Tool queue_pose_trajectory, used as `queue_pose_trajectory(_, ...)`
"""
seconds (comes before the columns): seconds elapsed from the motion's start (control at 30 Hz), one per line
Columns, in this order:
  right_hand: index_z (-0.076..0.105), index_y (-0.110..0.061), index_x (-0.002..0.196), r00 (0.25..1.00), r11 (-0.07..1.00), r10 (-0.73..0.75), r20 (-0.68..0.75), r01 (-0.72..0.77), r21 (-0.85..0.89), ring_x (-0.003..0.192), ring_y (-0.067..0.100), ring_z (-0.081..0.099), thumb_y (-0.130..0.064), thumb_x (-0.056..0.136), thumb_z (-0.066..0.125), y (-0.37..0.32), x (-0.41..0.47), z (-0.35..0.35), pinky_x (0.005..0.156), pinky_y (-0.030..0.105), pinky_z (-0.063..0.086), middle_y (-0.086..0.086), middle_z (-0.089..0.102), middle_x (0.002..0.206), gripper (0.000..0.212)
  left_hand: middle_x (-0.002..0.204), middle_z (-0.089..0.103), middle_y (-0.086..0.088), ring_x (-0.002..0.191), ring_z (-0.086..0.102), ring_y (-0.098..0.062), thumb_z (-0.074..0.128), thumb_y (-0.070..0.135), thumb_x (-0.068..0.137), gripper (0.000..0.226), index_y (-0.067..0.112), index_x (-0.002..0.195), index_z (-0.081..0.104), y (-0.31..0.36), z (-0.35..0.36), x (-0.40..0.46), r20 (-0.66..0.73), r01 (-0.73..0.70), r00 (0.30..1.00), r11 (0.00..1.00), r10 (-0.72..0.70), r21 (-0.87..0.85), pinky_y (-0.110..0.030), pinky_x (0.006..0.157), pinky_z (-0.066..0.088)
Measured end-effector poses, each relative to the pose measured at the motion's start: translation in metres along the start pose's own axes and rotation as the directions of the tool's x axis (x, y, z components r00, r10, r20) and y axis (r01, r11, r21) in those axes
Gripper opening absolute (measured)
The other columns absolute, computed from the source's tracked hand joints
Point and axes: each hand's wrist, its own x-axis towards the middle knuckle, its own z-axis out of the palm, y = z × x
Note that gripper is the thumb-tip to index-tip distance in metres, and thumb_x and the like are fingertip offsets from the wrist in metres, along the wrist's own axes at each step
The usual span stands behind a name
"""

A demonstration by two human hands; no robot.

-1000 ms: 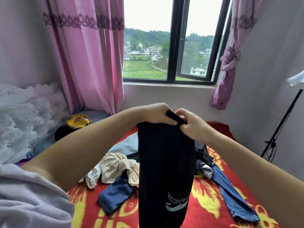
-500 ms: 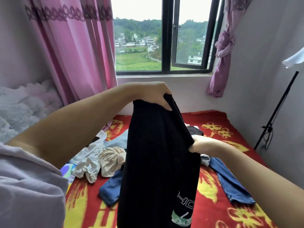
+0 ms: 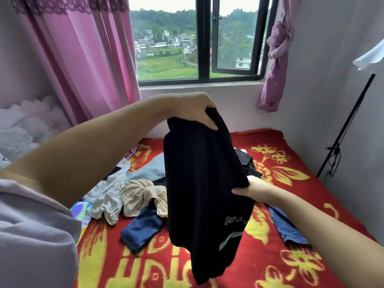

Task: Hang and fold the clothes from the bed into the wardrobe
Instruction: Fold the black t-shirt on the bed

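black garment (image 3: 203,183) is gripped at top by left hand (image 3: 195,110) | side edge is pinched by right hand (image 3: 252,189) | held above bed (image 3: 291,204)

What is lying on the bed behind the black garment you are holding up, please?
Beside the black garment, a beige top, white clothing, navy cloth and blue jeans show on the red blanket. Anything directly behind it is hidden.

Garment (image 3: 203,183) hangs at frame centre, over the bed (image 3: 311,200). Left hand (image 3: 195,111) grips its top edge, upper centre; right hand (image 3: 251,189) grips its right edge, lower down. Clothes pile (image 3: 128,196) lies on the bed, left of the garment. Jeans (image 3: 288,229) lie right of it. Window (image 3: 199,38) behind, top centre.
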Motion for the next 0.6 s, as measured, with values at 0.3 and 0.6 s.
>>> queue_pose_trajectory(0.3,0.061,-0.013,0.084,0.79,0.988,-0.062,-0.609,-0.038,-0.151,0.072,0.028,0.056,-0.016,0.089,0.056,0.028,0.004,-0.082,0.061,0.035,0.04,0.004,0.062,0.072,0.007,0.094,0.063,-0.002,0.09,0.06,-0.03,0.052,0.026,0.092,0.015,0.016,0.095,0.063,-0.052,0.045,0.067,-0.262,0.128,0.965,0.918,-0.027,0.376,-0.033,0.065,0.041)
queue_pose_trajectory(0.6,0.059,-0.016,0.096,0.916,0.906,-0.212,-0.34,0.053,-0.421,0.072,0.023,0.06,-0.008,0.087,0.063,0.021,-0.008,-0.059,0.065,0.034,0.044,0.002,0.063,0.075,0.013,0.095,0.056,-0.015,0.092,0.055,-0.034,0.051,-0.007,0.079,0.032,0.009,0.096,0.073,-0.125,0.103,0.049,-0.485,0.002,0.874,0.997,0.036,0.079,-0.043,0.081,0.048)
